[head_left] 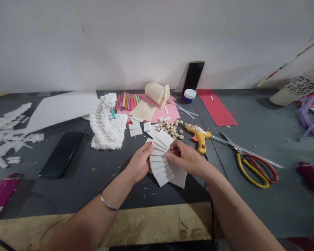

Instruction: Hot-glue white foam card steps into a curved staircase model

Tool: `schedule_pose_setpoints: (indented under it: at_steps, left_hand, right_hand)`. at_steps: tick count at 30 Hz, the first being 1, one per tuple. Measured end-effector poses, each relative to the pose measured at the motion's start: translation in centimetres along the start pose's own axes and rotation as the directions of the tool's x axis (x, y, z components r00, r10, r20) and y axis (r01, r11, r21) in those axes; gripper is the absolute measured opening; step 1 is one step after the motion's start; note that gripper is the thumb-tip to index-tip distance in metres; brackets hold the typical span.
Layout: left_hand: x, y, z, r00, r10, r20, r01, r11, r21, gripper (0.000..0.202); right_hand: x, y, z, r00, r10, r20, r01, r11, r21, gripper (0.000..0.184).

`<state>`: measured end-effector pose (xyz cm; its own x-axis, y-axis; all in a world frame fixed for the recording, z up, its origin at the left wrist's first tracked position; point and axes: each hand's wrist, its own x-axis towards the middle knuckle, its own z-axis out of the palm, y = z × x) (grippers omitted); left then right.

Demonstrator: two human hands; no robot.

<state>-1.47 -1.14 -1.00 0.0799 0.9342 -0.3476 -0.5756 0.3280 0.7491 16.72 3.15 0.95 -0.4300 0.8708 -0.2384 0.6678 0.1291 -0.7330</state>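
A stepped row of overlapping white rectangular pieces (pixel 160 164), like card or thin foam, lies between my hands at the middle front of the table. My left hand (pixel 139 164) grips its left edge, thumb on top. On the right edge, the fingers of my right hand (pixel 184 157) are bent and closed against the upper pieces; whether one is pinched there I cannot tell. A larger pale sheet (pixel 180 176) shows under the row. Just beyond are loose white squares (pixel 135 129) and a heap of small beige discs (pixel 170 128). A yellow glue gun (pixel 201 137) rests right of my right hand.
A fluffy white swan-like shape (pixel 107 125) and a black phone (pixel 61 155) lie left, near white strips (pixel 5 146). Scissors (pixel 251 162) lie right. Behind are crayons (pixel 127 101), a beige roll (pixel 155 93), a small jar (pixel 189 96) and a leaning phone (pixel 194 76).
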Motion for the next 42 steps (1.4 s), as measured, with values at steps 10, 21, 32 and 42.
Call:
schedule_pose_setpoints:
  at_steps: [10,21,32,42]
  left_hand:
    - [0.1,-0.1,0.0,1.000,0.004,-0.007,-0.004,1.000,-0.006,0.039]
    - [0.1,-0.1,-0.1,0.999,-0.002,-0.033,0.002,1.000,-0.020,0.036]
    - [-0.6,0.3,0.0,0.998,-0.038,0.058,0.038,0.999,0.004,0.037]
    - [-1.4,1.1,-0.5,0.968,-0.162,0.191,0.154,0.987,0.054,0.037]
  right_hand:
    - [0.2,0.3,0.2,1.000,0.002,-0.010,-0.001,0.998,0.060,0.038]
    - [0.4,0.9,0.3,0.999,-0.012,-0.048,0.018,0.993,0.118,0.038]
    - [0.7,0.8,-0.5,0.971,-0.048,-0.233,0.119,0.946,0.303,0.041]
    - [1.3,-2.9,-6.2,0.982,-0.135,-0.131,0.105,0.971,-0.215,0.027]
